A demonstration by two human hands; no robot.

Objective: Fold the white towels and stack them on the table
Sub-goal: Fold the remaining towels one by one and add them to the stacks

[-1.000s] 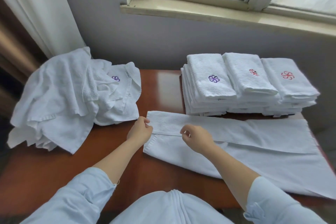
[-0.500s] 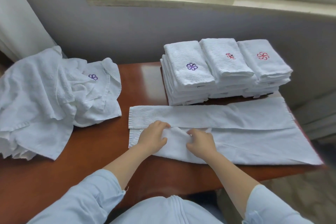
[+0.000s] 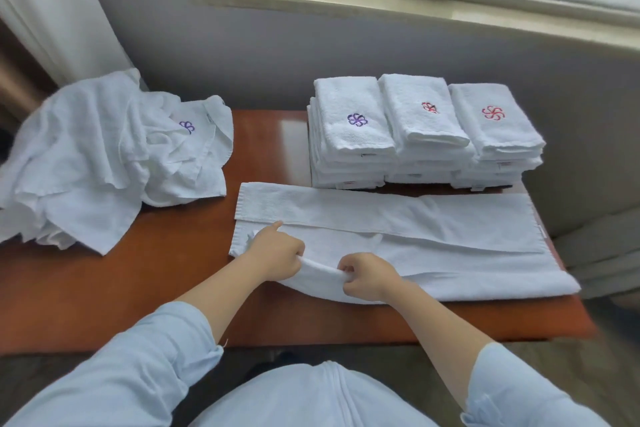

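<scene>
Right now three stacks of folded white towels stand side by side at the far right of the tabletop. The left stack is topped with a purple flower emblem. The middle stack and the right stack each carry a red one.

One long towel lies flat just in front of them, its far long side folded toward the middle as a flap. One loose heap of unfolded white towels sits at the far left, well apart from the long towel, with a single purple emblem showing. How many towels it holds cannot be told.

Two hands work close together at the long towel's near edge, toward its left end. The left hand grips a raised bunch of that edge with curled fingers, its forefinger stretched out to the flap's hem. The right hand, just beside it, pinches the same raised edge, knuckles up.

Pale blue sleeves cover both arms down to the elbows. Behind the tabletop are a grey wall, a window sill and, at the left, a white curtain.
</scene>
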